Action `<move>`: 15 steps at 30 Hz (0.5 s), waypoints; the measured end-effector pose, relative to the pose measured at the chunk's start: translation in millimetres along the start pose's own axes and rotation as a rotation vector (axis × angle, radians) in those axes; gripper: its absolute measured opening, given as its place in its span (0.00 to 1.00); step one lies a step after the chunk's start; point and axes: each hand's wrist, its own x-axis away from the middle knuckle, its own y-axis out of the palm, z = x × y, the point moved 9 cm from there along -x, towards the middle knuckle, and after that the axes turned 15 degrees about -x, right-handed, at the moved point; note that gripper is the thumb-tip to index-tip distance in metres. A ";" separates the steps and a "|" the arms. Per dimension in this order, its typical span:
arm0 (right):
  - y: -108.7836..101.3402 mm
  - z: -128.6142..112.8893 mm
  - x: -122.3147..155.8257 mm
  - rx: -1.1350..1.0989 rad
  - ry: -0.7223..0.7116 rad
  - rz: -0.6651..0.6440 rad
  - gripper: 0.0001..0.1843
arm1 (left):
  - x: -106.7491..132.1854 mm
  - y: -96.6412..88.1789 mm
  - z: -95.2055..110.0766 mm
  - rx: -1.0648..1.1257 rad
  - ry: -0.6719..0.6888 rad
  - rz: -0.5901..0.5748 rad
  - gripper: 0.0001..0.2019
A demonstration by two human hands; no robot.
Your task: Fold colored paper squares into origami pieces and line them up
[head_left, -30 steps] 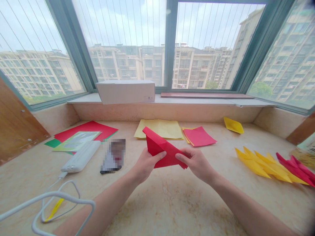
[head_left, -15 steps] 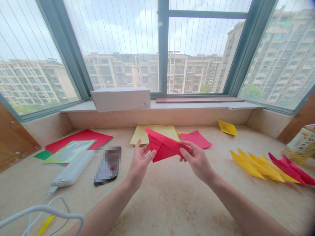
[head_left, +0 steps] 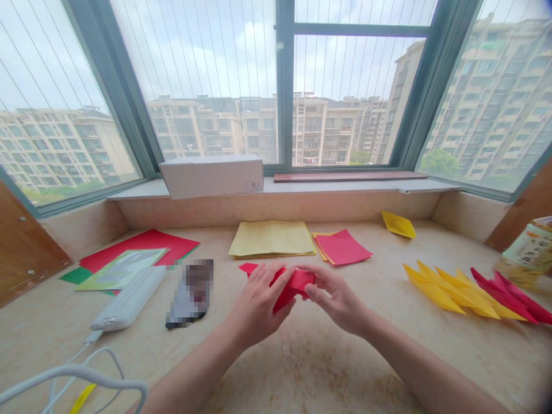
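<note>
**Red folded paper [head_left: 293, 286] pinched between both hands**

Its long axis runs crosswise, its pointed corner [head_left: 244, 267] aiming toward 9 o'clock past the left hand [head_left: 259, 305], which covers more of it. The right hand [head_left: 338, 299] pinches the other end with curled fingers. A yellow paper stack [head_left: 271, 238] lies at 12 o'clock, pink sheets [head_left: 342, 247] at 1 o'clock.

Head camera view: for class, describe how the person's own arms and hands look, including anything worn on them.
The left hand and right hand are bare, with no gloves, and no rings, watch or bracelet can be seen. The left forearm and right forearm are bare too: no sleeve shows anywhere down to the lower edge of the view.
</note>
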 end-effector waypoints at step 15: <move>8.4 -6.1 5.8 -0.149 -0.012 -0.133 0.25 | 3.9 -2.1 1.8 0.159 -0.037 0.005 0.30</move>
